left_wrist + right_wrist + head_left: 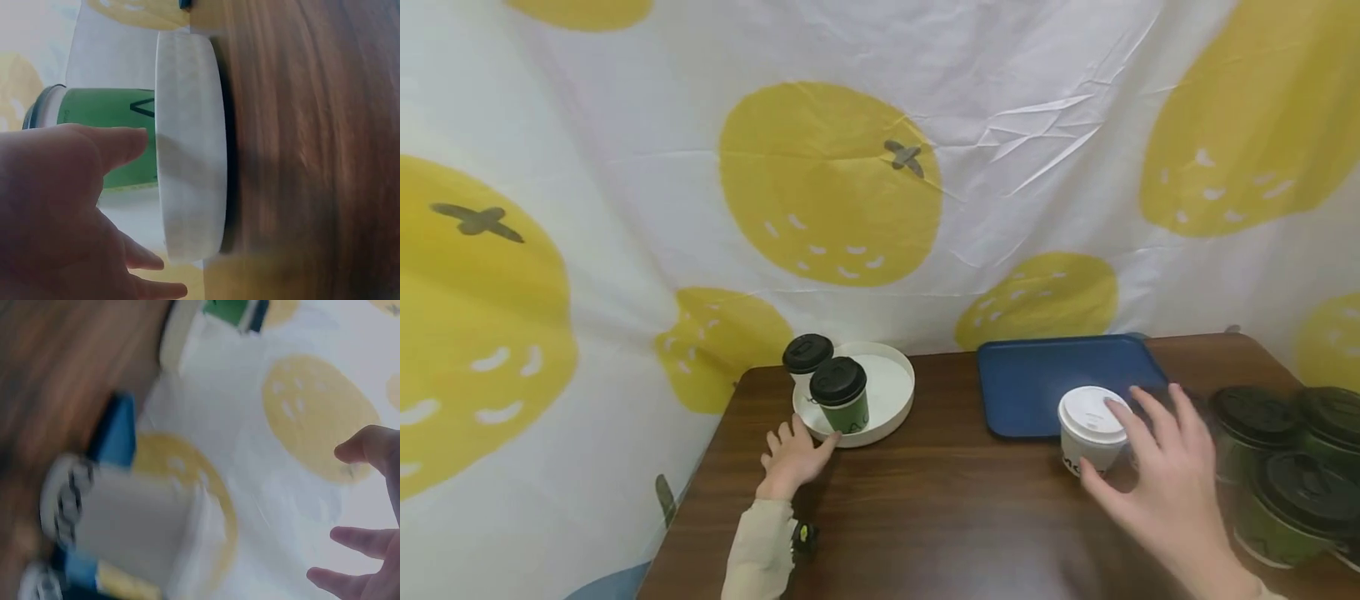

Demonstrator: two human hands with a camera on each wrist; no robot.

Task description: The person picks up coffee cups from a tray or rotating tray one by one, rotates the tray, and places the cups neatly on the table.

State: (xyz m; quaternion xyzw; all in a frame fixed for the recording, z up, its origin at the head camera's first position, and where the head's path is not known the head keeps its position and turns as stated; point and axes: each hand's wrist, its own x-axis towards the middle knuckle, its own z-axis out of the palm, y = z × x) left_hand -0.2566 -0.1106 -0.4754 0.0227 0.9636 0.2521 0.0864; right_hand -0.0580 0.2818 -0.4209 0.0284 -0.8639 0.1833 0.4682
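At the rim of a round white tray [891, 387], my left hand [793, 460] spreads its fingers; thumb and tray look very close, and contact is unclear. On that tray stand a green paper cup [847, 416] with a black lid and, behind it, another black-lidded cup [807, 353]. My right hand [1172, 487], its fingers bent and apart, is beside a white paper cup [1078, 450] with a white lid. The right wrist view shows a gap between these fingertips and the blurred white cup [131, 515]. Neither hand holds anything.
A blue rectangular tray [1033, 387] lies at the back right, just behind the white cup. Several green black-lidded cups [1277, 533] crowd the table's right end. Part of another white cup [39, 584] shows in the right wrist view. A fruit-patterned cloth [985, 192] hangs behind the brown table [917, 508].
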